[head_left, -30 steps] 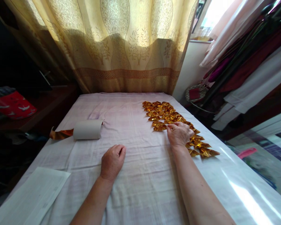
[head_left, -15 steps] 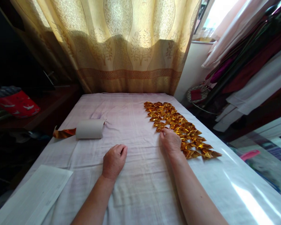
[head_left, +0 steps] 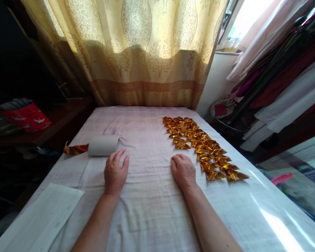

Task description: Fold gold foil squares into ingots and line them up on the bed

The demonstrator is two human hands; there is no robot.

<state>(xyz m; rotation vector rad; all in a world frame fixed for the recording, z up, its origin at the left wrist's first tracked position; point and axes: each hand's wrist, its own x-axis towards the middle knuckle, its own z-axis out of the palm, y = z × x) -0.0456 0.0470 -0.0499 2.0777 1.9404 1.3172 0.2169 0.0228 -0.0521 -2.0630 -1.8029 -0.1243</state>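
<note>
Several folded gold foil pieces (head_left: 199, 143) lie in rows on the right of a bed covered by a white cloth (head_left: 147, 196). My right hand (head_left: 183, 170) rests on the cloth just left of the nearest gold pieces, fingers curled, nothing visible in it. My left hand (head_left: 115, 171) lies flat on the cloth with fingers spread, holding nothing, its fingertips close to a white paper roll (head_left: 103, 145). A strip of gold foil (head_left: 75, 149) sticks out from the roll's left end.
A white paper sheet (head_left: 39, 218) lies at the bed's near left corner. A patterned curtain (head_left: 136, 52) hangs behind the bed. Clothes (head_left: 278, 70) hang at the right. A red packet (head_left: 28, 116) sits on dark furniture at the left.
My right hand has drawn back from the gold pieces toward me and to the left. My left hand has moved forward and left toward the paper roll, and its fingers have spread.
</note>
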